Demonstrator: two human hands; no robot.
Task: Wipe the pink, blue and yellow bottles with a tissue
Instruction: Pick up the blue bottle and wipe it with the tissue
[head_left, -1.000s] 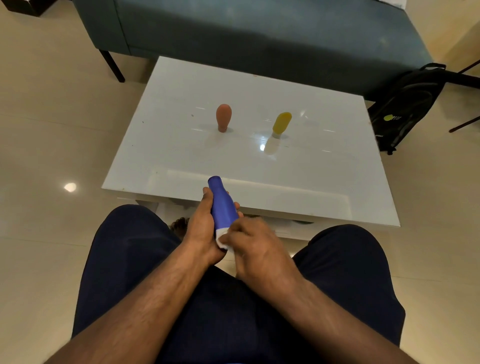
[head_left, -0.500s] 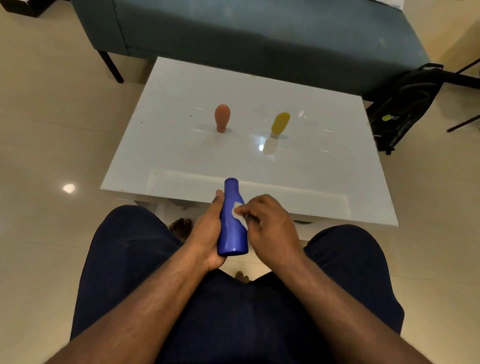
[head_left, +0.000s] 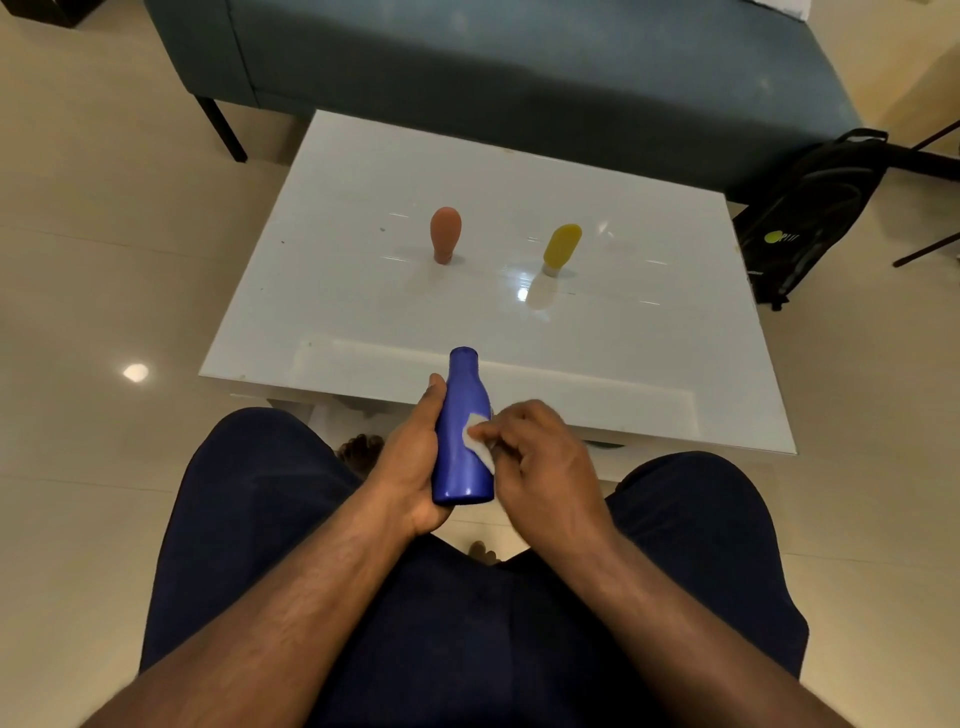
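Slip risk first: left hand (head_left: 410, 462) wraps the blue bottle (head_left: 464, 431) from the side only, base free, so hard rubbing may twist it out. Right hand (head_left: 540, 462) pinches the tissue (head_left: 478, 441) against the bottle's body. Counter (head_left: 363, 322) edge is just beyond the hands; pink bottle (head_left: 445, 234) & yellow bottle (head_left: 560, 248) stand well apart, farther ahead, w/ open room around.

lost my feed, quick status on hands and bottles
Left hand grips blue bottle. Right hand pinches tissue against it. Pink bottle and yellow bottle stand on table. Nothing in the way.
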